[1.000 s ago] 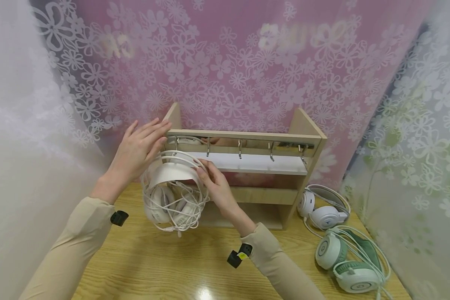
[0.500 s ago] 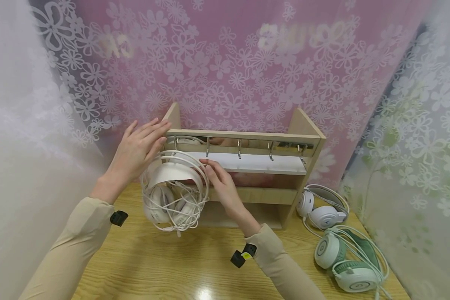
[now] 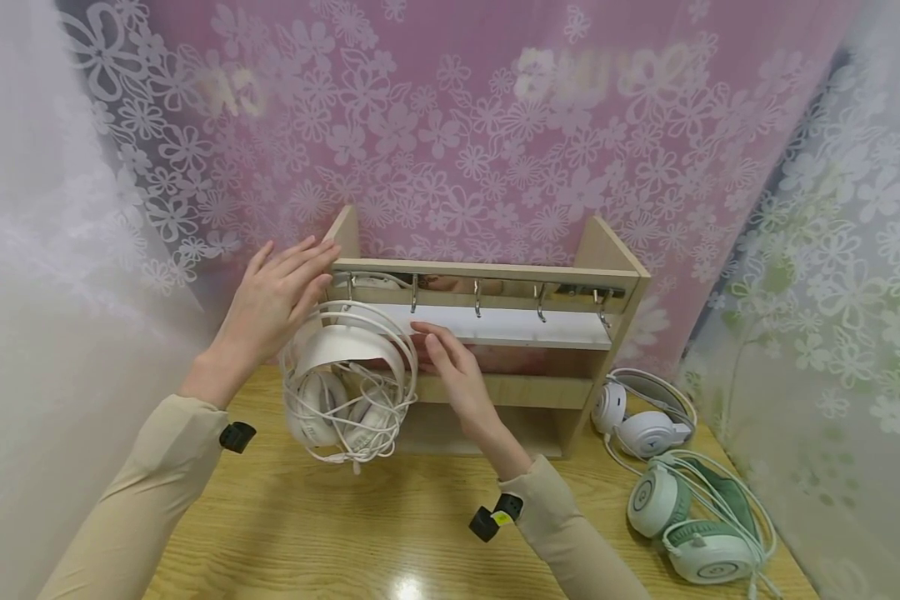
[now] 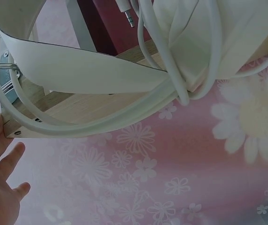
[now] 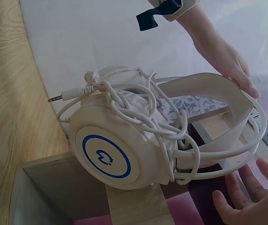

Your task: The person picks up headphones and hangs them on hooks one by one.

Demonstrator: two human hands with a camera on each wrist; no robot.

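Observation:
A white over-ear headset (image 3: 351, 343) with a tangled white cable hangs from the leftmost metal hook (image 4: 7, 66) of a small wooden shelf unit (image 3: 528, 392). Its earcups point down, and in the right wrist view a blue ring marks one earcup (image 5: 103, 155). My left hand (image 3: 279, 292) rests with extended fingers on the unit's upper left corner, beside the headband. My right hand (image 3: 461, 379) is just right of the headset, fingers loosely extended and holding nothing. The cable's plug (image 5: 68, 95) sticks out from the coils.
Further hooks (image 3: 477, 298) line the rail to the right, above a white shelf board (image 3: 510, 327). On the wooden table (image 3: 330, 533), a white headset (image 3: 645, 435) and a white-and-green headset (image 3: 712, 554) lie at the right. A floral curtain (image 3: 450, 125) hangs behind.
My right hand has let go of the headset's outer band and drawn away to the right. The headset stays hanging, and my left hand has kept its place.

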